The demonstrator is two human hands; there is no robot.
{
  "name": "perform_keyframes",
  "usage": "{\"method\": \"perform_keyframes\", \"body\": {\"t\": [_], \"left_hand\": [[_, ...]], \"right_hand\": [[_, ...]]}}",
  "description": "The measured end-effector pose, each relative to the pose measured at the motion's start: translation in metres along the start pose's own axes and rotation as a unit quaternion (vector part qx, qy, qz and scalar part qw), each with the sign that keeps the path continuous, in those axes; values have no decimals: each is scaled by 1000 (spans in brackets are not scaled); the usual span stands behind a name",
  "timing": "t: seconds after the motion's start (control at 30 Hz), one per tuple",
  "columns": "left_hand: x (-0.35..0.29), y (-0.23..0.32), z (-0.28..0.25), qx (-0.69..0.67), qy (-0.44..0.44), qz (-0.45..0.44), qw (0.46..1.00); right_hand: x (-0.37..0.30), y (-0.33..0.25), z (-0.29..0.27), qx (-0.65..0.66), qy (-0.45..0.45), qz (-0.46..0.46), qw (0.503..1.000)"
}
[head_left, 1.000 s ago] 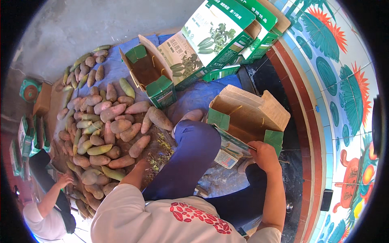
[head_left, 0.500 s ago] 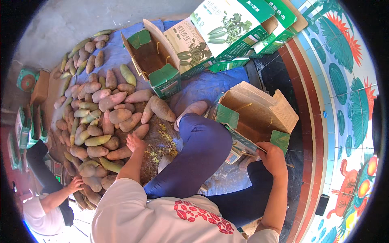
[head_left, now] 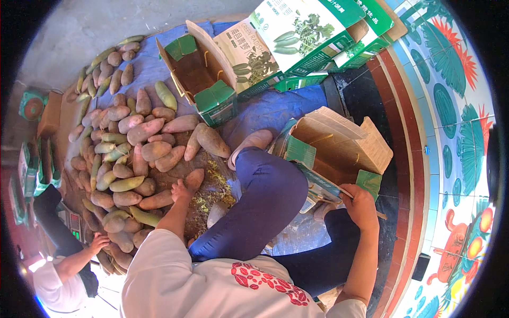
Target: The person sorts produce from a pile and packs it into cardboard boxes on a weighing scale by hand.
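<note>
Shifting rightward: tuber | left hand at it, grip unclear | right hand clamping carton

Gripping an open carton with the right hand, touching a reddish-brown root with the left hand.

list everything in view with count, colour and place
root vegetables: dozens, reddish and green, left
open boxes: two, brown and green, upper centre, right
printed cartons: several, green and white, top
sheet: one, blue, under the boxes
stacked cartons: several, green, far left
round device: one, teal, far left
mural wall: one, multicoloured, right
co-worker: one, white top, lower left
legs: two, dark blue trousers, centre
left hand: one, bare, at a reddish vegetable
right hand: one, bare, gripping the right box
</note>
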State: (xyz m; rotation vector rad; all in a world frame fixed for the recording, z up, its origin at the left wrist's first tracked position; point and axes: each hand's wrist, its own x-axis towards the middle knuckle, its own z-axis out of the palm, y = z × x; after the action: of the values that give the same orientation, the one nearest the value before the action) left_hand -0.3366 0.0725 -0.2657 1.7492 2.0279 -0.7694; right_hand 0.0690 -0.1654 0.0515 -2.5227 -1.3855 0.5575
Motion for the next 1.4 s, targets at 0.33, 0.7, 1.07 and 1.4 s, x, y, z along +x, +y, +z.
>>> {"method": "perform_keyframes", "body": {"t": [0.33,0.7,1.07,1.4], "left_hand": [[9,5,27,-43,-137,-53,988],[5,14,22,-120,-146,9,982],[-19,1,-25,-188,-379,11,906],[-7,3,-13,-107,-400,77,907]], "right_hand": [[2,-1,3,-4,12,-8,1000],[0,1,4,1,28,-11,1000],[-5,10,7,-39,32,-35,998],[-15,14,6,-55,18,-47,997]]}}
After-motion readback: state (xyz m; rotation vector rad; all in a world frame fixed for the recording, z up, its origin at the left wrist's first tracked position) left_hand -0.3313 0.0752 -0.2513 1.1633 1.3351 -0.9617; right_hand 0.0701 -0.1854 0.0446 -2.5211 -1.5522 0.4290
